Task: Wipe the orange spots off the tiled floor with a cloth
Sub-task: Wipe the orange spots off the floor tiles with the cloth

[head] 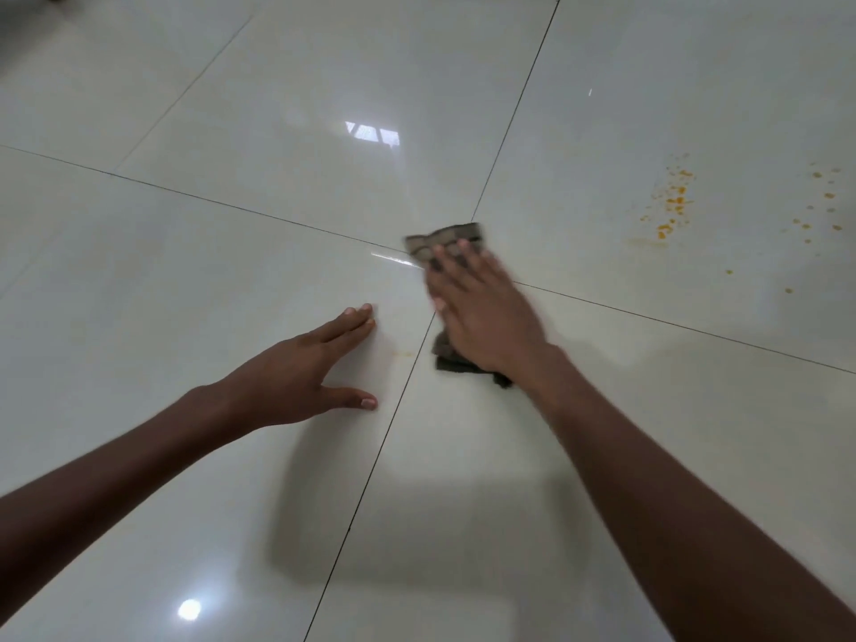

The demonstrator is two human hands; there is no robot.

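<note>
Orange spots lie in a scatter on the floor, well to the right of both hands and a little farther from the person, with a second, thinner scatter farther right again. The right hand is much the nearer; it lies flat, fingers straight, pressing a grey-brown cloth down where four tiles meet. The first scatter runs roughly away from the person (a tall streak rather than a wide one), so I judge a sweep rightwards would cross it. The left hand rests spread on the tile, holding nothing, farthest from the spots.
</note>
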